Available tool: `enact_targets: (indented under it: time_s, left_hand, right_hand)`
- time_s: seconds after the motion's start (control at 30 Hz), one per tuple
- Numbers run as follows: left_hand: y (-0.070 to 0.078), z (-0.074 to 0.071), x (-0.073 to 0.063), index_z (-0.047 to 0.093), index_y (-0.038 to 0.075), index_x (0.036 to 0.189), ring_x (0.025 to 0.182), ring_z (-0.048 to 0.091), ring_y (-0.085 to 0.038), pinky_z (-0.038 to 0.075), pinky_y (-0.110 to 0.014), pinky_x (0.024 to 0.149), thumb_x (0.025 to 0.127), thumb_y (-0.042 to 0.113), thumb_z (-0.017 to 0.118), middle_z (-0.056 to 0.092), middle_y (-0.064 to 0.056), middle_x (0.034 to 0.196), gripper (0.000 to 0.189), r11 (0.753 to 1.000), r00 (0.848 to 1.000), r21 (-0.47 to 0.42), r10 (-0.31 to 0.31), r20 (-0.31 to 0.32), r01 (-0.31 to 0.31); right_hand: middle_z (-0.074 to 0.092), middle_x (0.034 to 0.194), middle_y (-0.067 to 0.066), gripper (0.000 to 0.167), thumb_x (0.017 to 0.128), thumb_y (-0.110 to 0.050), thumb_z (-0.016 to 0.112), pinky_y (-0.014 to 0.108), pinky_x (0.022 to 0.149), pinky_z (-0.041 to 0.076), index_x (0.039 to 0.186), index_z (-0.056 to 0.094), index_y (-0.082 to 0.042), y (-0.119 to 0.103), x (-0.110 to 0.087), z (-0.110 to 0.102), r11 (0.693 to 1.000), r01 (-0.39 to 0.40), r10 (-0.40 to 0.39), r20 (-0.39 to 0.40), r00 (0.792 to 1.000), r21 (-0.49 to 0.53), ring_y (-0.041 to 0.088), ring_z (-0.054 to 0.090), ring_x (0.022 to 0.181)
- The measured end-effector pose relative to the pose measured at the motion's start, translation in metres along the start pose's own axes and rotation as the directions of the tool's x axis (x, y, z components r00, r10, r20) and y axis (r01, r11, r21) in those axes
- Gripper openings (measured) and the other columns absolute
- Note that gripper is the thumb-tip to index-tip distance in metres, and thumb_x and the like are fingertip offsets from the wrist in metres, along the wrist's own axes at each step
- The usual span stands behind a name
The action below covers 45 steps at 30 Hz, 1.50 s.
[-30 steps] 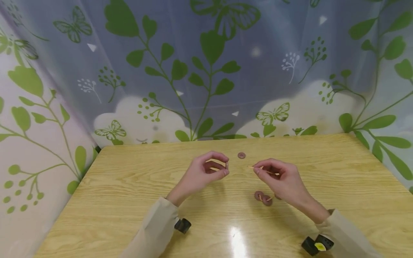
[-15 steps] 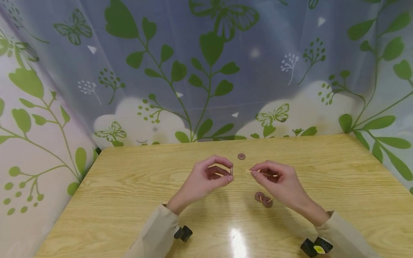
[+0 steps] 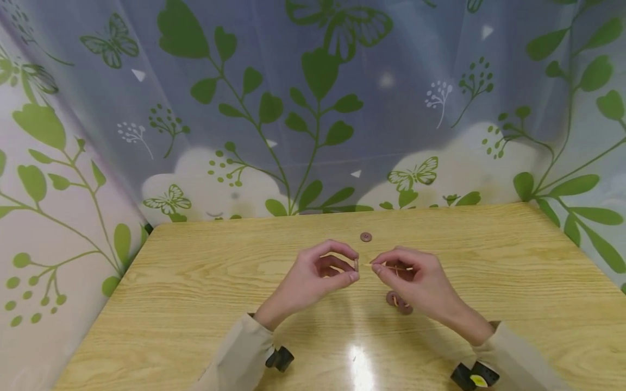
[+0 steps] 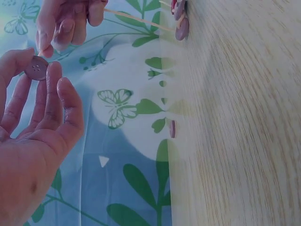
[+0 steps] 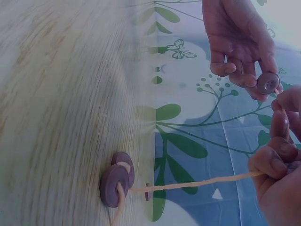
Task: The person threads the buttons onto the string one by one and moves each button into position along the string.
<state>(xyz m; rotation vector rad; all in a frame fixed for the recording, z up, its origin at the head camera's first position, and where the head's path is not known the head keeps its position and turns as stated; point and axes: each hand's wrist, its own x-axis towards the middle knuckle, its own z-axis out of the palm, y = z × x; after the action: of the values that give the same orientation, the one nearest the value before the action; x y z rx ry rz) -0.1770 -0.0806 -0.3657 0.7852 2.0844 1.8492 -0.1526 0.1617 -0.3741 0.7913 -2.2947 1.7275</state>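
Note:
My left hand (image 3: 315, 277) pinches a brown four-hole button (image 4: 36, 68) on edge between thumb and fingertips, raised over the table. Just right of it, my right hand (image 3: 421, 279) pinches a thin orange cord (image 5: 202, 182), whose tip points at the button's face. In the right wrist view the fingertips almost meet the button; whether the tip is inside a hole cannot be made out. The cord runs down to brown buttons (image 5: 114, 186) strung on it, which rest on the table below my right hand. That hand partly hides them in the head view.
A loose brown button (image 3: 365, 237) lies flat on the wood-grain table (image 3: 195, 266), beyond both hands. A curtain (image 3: 254, 163) printed with leaves and butterflies hangs behind the table's back edge. Dark wrist cameras sit at both sleeves.
My left hand has shifted right and slightly nearer with its button. The right hand has come left with the cord tip, narrowing the gap. The loose button has stayed put.

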Motion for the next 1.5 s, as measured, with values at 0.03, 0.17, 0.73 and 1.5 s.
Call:
enact_targets:
  time_s: [0.03, 0.17, 0.73, 1.5]
  left_hand:
    - [0.0002, 0.0006, -0.0001, 0.065, 0.009, 0.123, 0.104, 0.070, -0.018, 0.062, -0.034, 0.087, 0.094, 0.008, 0.073, 0.065, -0.016, 0.126, 0.031, 1.000, 1.000, 0.000, -0.001, 0.002, 0.001]
    - [0.0009, 0.0026, 0.0001, 0.065, 0.007, 0.123, 0.103, 0.070, -0.017, 0.062, -0.033, 0.087, 0.093, 0.008, 0.073, 0.067, -0.016, 0.123, 0.031, 1.000, 1.000, -0.001, -0.002, 0.003, 0.002]
    - [-0.0013, 0.0045, 0.0000, 0.063, 0.002, 0.126, 0.104, 0.070, -0.017, 0.061, -0.033, 0.087, 0.094, 0.008, 0.073, 0.066, -0.017, 0.123, 0.033, 1.000, 1.000, -0.007, -0.011, 0.017, 0.011]
    - [-0.0006, 0.0066, 0.0008, 0.069, 0.018, 0.125, 0.108, 0.071, -0.015, 0.060, -0.033, 0.091, 0.096, 0.017, 0.073, 0.069, -0.006, 0.128, 0.029, 0.997, 0.998, 0.022, -0.068, 0.007, 0.068]
  right_hand:
    - [0.057, 0.079, 0.002, 0.012, 0.098, -0.003, 0.066, 0.026, 0.039, 0.043, 0.105, 0.074, -0.009, -0.0008, -0.0001, 0.0003, 1.000, -0.015, 0.015, 0.009, 1.000, 0.016, 0.008, 0.049, 0.047]
    - [0.054, 0.077, 0.003, 0.010, 0.099, -0.005, 0.066, 0.028, 0.035, 0.043, 0.106, 0.073, -0.007, -0.0024, -0.0002, 0.0016, 0.997, -0.047, 0.045, 0.034, 0.998, 0.058, 0.016, 0.048, 0.041]
    - [0.056, 0.079, 0.005, 0.008, 0.099, -0.006, 0.067, 0.028, 0.035, 0.042, 0.104, 0.073, -0.005, -0.0042, 0.0007, 0.0057, 0.996, -0.060, 0.058, 0.026, 0.998, 0.066, 0.009, 0.045, 0.039]
    - [0.067, 0.088, 0.001, 0.012, 0.096, -0.005, 0.070, 0.027, 0.045, 0.050, 0.101, 0.076, -0.014, 0.0006, 0.0023, 0.0066, 0.998, -0.012, 0.013, 0.013, 1.000, -0.062, 0.008, 0.058, 0.054]
